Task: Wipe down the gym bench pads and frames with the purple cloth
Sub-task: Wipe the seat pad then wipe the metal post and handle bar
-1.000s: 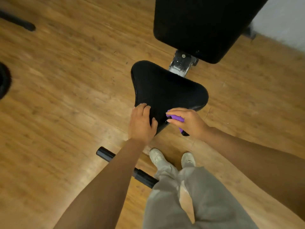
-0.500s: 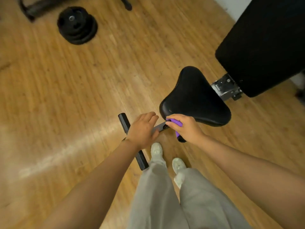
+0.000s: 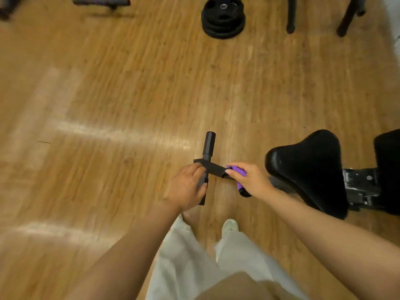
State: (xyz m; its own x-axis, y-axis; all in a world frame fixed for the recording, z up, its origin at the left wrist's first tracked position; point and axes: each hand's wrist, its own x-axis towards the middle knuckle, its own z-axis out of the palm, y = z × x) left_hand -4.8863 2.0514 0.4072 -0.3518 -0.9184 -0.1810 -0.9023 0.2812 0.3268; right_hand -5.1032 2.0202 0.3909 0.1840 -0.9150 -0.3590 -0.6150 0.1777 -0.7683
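Note:
The bench's black seat pad (image 3: 307, 167) lies at the right, with the back pad's edge (image 3: 387, 169) beyond it and a scuffed metal bracket (image 3: 363, 185) between them. The black frame's front crossbar (image 3: 208, 146) and beam (image 3: 215, 168) sit on the floor at centre. My left hand (image 3: 186, 187) rests on the crossbar, fingers lying over it. My right hand (image 3: 249, 178) grips the bunched purple cloth (image 3: 239, 172) and holds it against the beam just ahead of the seat. Most of the cloth is hidden in my fist.
Stacked black weight plates (image 3: 223, 16) lie on the wooden floor at the top. Two dark equipment legs (image 3: 291, 14) stand at the top right, and another dark frame piece (image 3: 101, 2) lies at the top left. My feet (image 3: 230, 226) are just behind the crossbar.
My left hand left the seat pad's tip and came down onto the crossbar. My right hand carried the cloth from the seat's front edge onto the frame beam. The view swung left.

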